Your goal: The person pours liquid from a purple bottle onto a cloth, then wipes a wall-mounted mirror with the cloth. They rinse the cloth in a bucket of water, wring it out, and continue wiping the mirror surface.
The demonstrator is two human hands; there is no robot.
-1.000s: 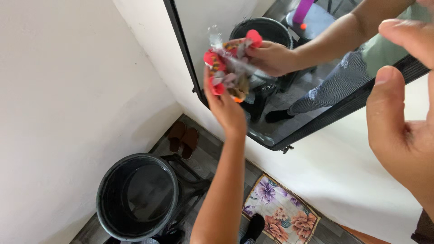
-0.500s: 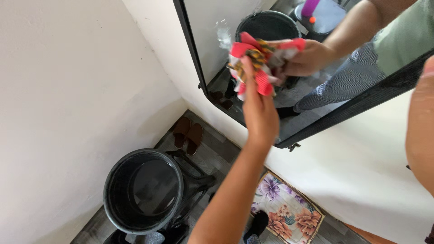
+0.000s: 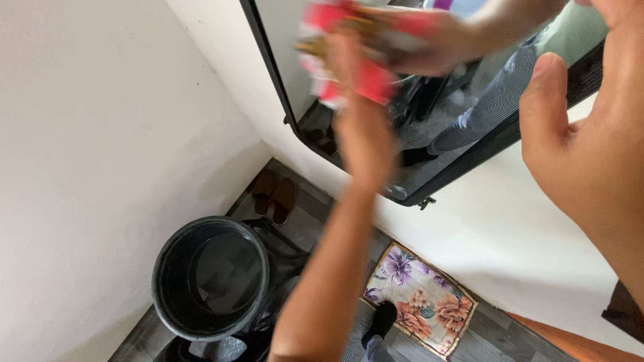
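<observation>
My left hand (image 3: 362, 131) is raised against the glass of a black-framed wall mirror (image 3: 270, 80) and presses a red and pink patterned cloth (image 3: 350, 79) onto it near the top edge of the view. Both hand and cloth are motion-blurred. The mirror reflects that arm, the cloth and my patterned trousers. My right hand (image 3: 590, 154) looms large at the right, close to the camera, with thumb and fingers apart and nothing in it. It overlaps the mirror's lower right frame.
Below stands a dark round bucket (image 3: 209, 276) on a black stand. A pair of brown slippers (image 3: 274, 194) lies in the corner by the white wall. A floral mat (image 3: 421, 302) lies on the grey plank floor under the mirror.
My left hand has swept the cloth up and slightly left across the glass and is now blurred. My right hand has come back into the view at the right.
</observation>
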